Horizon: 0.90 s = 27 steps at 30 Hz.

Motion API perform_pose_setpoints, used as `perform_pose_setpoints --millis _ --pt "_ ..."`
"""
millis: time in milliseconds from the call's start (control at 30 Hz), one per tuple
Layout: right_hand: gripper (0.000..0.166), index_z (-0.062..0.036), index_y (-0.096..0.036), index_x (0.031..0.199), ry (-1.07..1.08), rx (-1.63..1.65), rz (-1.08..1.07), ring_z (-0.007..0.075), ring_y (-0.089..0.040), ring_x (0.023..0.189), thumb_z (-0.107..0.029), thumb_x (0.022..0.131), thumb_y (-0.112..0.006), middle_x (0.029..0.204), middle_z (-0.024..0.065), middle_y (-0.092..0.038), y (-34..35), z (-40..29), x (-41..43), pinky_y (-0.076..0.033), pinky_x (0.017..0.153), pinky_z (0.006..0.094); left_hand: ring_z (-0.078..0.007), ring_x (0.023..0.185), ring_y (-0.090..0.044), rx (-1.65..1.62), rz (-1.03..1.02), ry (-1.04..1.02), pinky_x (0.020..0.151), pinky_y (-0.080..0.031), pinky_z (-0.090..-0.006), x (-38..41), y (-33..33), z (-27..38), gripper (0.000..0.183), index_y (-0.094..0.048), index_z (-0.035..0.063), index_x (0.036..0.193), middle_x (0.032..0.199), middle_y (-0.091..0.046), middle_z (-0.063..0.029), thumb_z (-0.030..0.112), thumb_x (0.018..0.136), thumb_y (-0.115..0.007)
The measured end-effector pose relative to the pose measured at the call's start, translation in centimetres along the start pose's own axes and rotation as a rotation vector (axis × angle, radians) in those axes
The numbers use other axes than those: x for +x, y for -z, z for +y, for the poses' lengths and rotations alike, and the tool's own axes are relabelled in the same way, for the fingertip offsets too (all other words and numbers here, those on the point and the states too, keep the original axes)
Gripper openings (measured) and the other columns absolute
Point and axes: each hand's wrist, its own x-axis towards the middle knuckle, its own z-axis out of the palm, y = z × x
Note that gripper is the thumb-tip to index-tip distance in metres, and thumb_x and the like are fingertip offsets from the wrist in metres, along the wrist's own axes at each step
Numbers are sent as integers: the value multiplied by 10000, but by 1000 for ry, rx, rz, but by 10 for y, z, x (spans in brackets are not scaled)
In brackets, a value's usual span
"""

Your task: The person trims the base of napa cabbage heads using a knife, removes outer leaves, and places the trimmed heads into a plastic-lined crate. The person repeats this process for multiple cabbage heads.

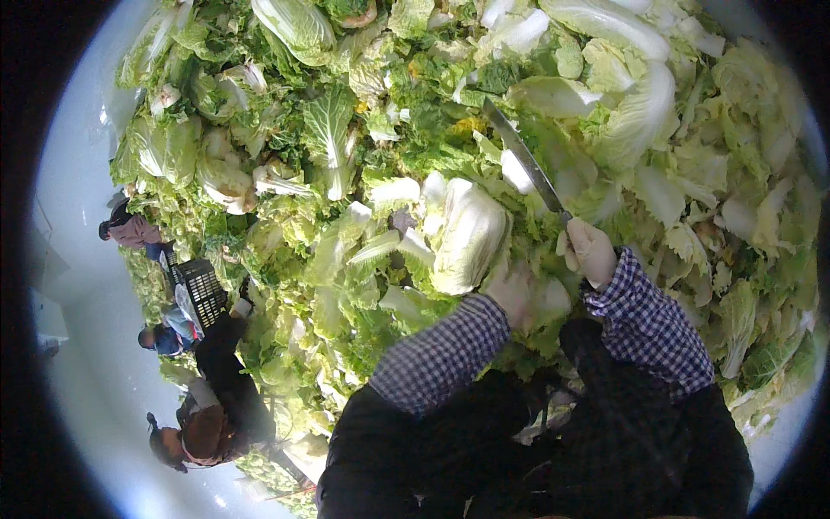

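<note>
My right hand (589, 252) is closed around the handle of a long knife (526, 161), its blade pointing up and to the left over loose leaves. Close to the middle lies a trimmed napa cabbage head (468, 237), pale and compact. My left hand (515, 292) is at the lower right side of that head, blurred and partly hidden among leaves, so whether it grips the cabbage does not show. Loose cabbage leaves (395, 243) surround the head. Both wrists are in checked sleeves.
A deep heap of cabbage leaves (331, 130) spreads all around, with whole heads (295, 29) in it. To the left, a co-worker in dark clothes (224, 396) is near a black plastic crate (202, 292). Other people (133, 230) are farther off.
</note>
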Motion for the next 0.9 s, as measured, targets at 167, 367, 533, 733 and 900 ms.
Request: perform_pose_setpoints --millis 167,367,533,733,900 --pt "433 -63 -538 662 -103 -135 90 72 -399 444 -386 928 -430 509 -14 -438 8 -2 -1 -306 435 227 -235 1091 -529 -456 198 259 945 -406 -421 -15 2 -42 381 -516 5 1182 1211 -527 -135 126 822 -552" --pt "451 -87 -543 734 -66 39 -182 75 -373 450 -442 949 -368 543 -17 -433 -17 14 -6 -311 436 236 -247 1045 -569 -1054 87 657 940 -452 -341 -15 -2 -89 639 -399 -39 1272 1158 -572 -157 220 760 -681" --pt "402 -62 -578 843 13 -251 -148 114 -490 510 -421 936 -424 580 45 -525 -26 14 -7 -399 491 265 -251 1026 -583 -1388 204 792 901 -481 -316 -38 -27 -95 703 -397 -101 1241 1161 -559 -212 225 717 -734" --pt "381 -34 -601 924 180 -879 -224 302 -628 658 -388 914 -461 692 194 -611 -44 6 -21 -502 638 357 -255 1209 -440 -43 184 227 1063 -310 -394 -46 -80 -57 513 -397 44 1290 1265 -496 -119 319 879 -535" --pt "384 -36 -609 951 174 -788 -151 321 -630 664 -395 897 -486 702 198 -612 -54 15 -39 -496 610 384 -225 1173 -457 -631 137 398 1029 -322 -318 -36 -88 -62 539 -397 21 1278 1250 -500 -107 328 865 -557"
